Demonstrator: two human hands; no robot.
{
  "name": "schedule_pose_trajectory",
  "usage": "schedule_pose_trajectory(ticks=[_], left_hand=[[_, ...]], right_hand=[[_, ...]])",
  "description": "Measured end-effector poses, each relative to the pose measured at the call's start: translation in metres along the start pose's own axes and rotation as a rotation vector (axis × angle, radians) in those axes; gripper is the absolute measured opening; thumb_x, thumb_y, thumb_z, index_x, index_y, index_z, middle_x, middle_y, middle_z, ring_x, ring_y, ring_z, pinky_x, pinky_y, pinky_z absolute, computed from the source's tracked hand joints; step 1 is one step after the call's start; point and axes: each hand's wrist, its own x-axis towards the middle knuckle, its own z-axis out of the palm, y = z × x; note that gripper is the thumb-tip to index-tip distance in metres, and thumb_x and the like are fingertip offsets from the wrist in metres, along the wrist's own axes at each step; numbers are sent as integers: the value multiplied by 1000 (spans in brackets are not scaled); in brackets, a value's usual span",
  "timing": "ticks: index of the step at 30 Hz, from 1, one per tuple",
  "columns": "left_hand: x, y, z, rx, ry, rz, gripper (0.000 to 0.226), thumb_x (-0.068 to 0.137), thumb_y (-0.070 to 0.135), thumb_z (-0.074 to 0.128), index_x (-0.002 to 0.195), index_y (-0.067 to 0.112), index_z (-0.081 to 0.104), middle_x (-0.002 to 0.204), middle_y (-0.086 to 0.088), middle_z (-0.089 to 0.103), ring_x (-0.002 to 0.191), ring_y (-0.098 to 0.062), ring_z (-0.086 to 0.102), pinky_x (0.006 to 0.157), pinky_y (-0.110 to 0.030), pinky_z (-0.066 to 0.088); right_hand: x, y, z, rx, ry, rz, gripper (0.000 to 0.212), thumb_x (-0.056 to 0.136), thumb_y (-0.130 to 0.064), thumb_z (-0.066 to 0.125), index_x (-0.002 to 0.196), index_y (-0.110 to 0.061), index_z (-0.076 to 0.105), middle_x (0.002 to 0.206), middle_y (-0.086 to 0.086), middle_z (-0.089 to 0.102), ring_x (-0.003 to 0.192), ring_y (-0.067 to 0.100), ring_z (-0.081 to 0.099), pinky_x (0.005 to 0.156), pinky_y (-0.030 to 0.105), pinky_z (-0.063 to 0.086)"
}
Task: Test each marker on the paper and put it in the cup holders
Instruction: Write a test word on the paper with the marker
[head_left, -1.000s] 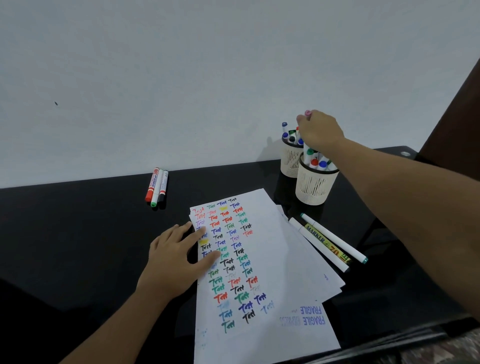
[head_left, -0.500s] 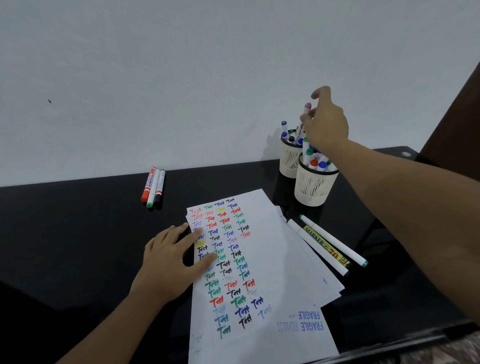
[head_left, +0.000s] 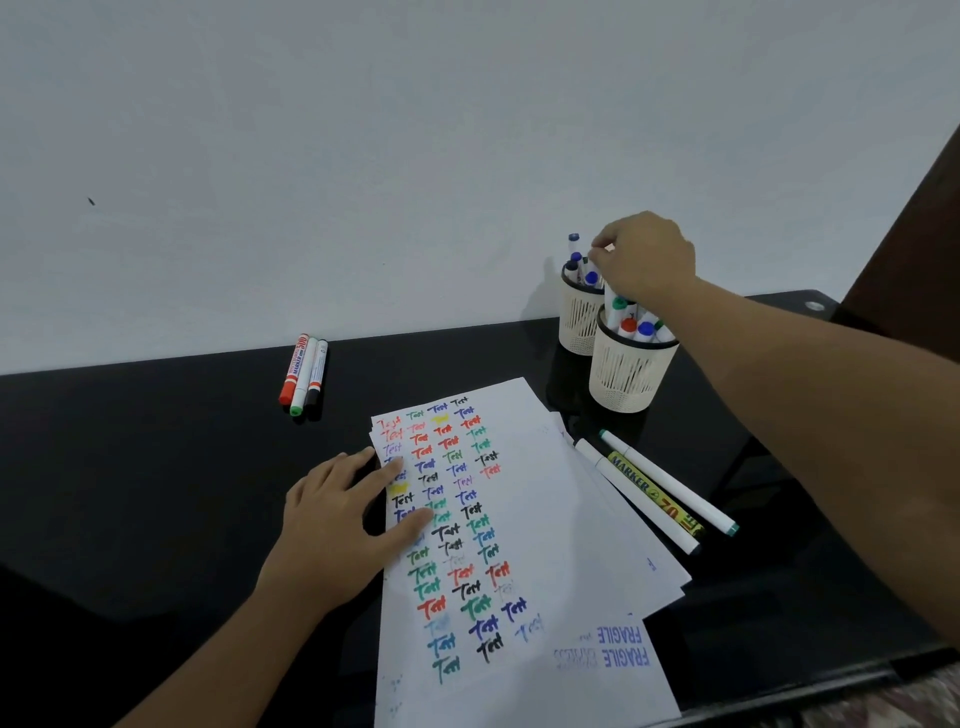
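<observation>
The left hand lies flat on the paper, which is covered with coloured "Test" words. The right hand is over the two cups, its fingers curled among the markers in the back cup. Three markers lie near the wall, three beside the paper.

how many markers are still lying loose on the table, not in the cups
6. Three lie side by side at the back left: red, green-capped, black-capped. Three lie right of the paper: white, yellow-labelled, teal-tipped. Paper may hide more.

"test" rows on paper, "fragile" below, "marker 70" on yellow marker
</observation>
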Motion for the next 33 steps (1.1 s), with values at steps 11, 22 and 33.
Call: schedule_pose_trajectory(ticks=[11,22,33], left_hand=[[-2,4,-4,-34,-4,7,95,71,96,26,150,45,41,160,14,29,150,-13,15,122,-42,10],[-1,2,0,-96,53,-15,70,89,73,50,148,36,47,158,8,37,148,-17,24,121,-44,17],[46,-8,-22,-129,215,-194,42,98,42,59,137,26,57,124,-5,59,118,-24,51,97,-45,50]], right_hand=[[-88,-76,-14,216,187,-374,26,101,-39,52,114,-27,71,102,1,66,98,25,58,83,40,48],[-220,-80,98,176,-532,-328,55,108,-53,35,161,-36,31,171,-1,20,158,20,14,127,38,11],[-224,-80,99,145,-500,-334,58,107,-58,31,162,-37,27,172,-4,16,159,18,9,126,35,3]])
